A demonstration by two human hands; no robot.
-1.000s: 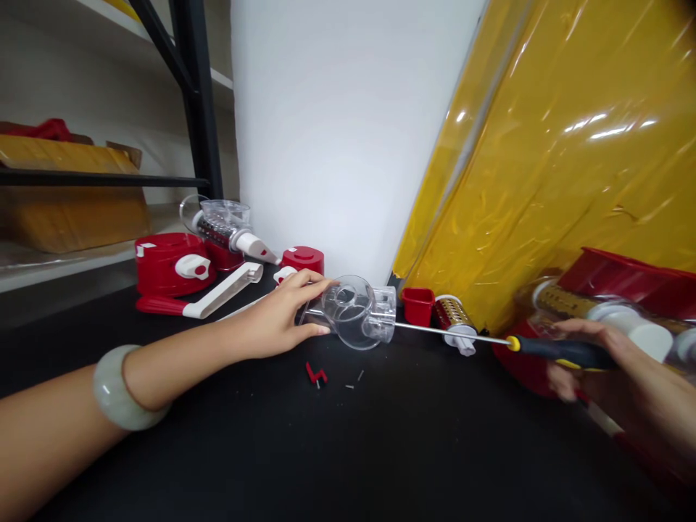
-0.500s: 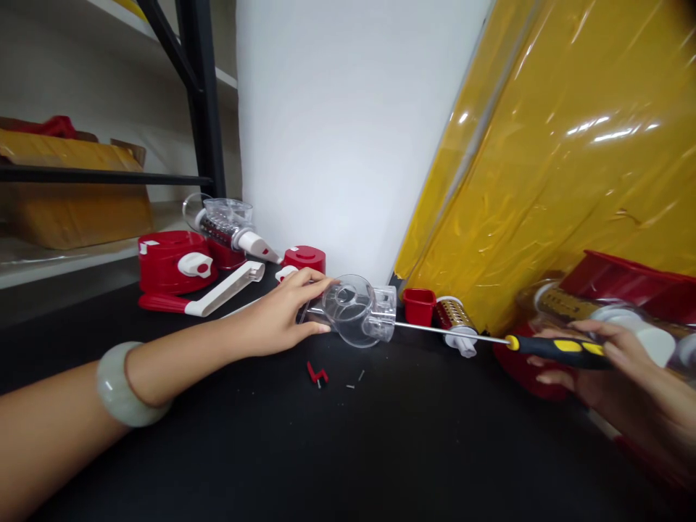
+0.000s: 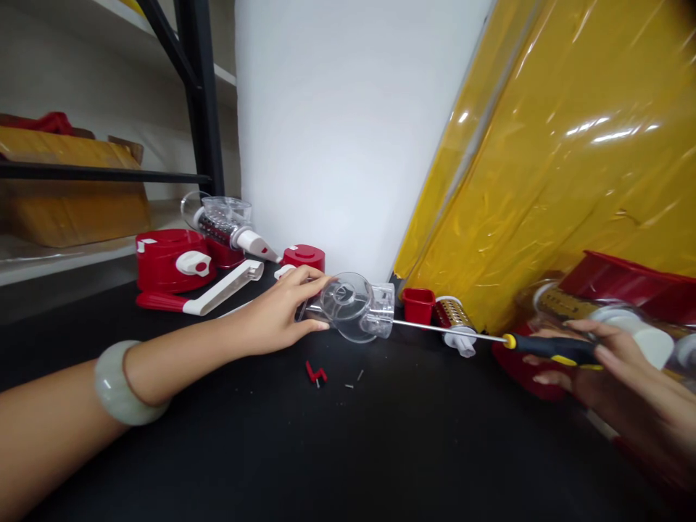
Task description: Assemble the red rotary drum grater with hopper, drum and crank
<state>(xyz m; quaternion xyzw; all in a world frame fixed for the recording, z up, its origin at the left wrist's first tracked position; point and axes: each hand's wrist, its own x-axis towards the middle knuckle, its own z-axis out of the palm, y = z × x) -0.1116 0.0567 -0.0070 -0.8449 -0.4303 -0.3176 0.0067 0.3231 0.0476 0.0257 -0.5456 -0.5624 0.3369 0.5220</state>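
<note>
My left hand point(image 3: 288, 308) grips the left end of a clear plastic grater housing point(image 3: 348, 308), which lies on its side on the black table. From the right, my right hand point(image 3: 609, 362) holds a screwdriver point(image 3: 560, 349) by its black and yellow handle. The long shaft reaches into the right end of the housing; its tip is not clearly visible. In front of the housing lie a small red bent plastic piece point(image 3: 315, 373) and two small screws point(image 3: 354, 380). Just right of the housing are a red square cup point(image 3: 417, 305) and a grater drum point(image 3: 455, 322).
At the left stand a red grater base point(image 3: 172, 259), a white crank handle with a red grip point(image 3: 212, 288) and a clear hopper assembly point(image 3: 225, 214). A red part point(image 3: 304, 257) sits behind my left hand. Yellow-wrapped board point(image 3: 554, 159) leans at the right, beside another red grater point(image 3: 625, 286).
The screwdriver handle has turned in my right hand, its yellow patches now facing differently. My left hand and the housing stay nearly in place.
</note>
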